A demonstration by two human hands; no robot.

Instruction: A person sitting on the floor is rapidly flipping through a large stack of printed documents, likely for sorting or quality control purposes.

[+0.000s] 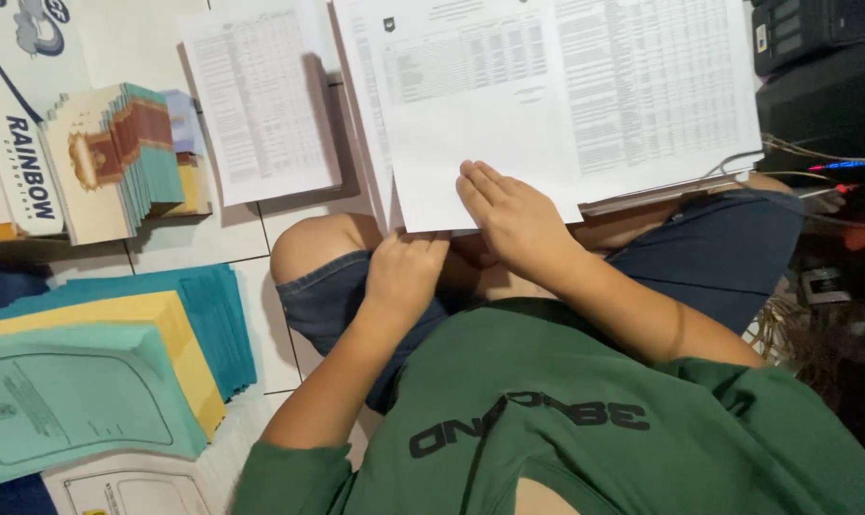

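While the right hand (513, 215) lies flat with fingers extended on the printed sheets (480, 143), the left hand (404, 272) pinches their lower edge, seemingly squaring the stack.

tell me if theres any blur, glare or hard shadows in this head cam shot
Head view: mostly sharp; print on the white sheets too small to read; soft shadow beside the loose sheet; right hand and left hand evenly lit, no glare; right edge dark.
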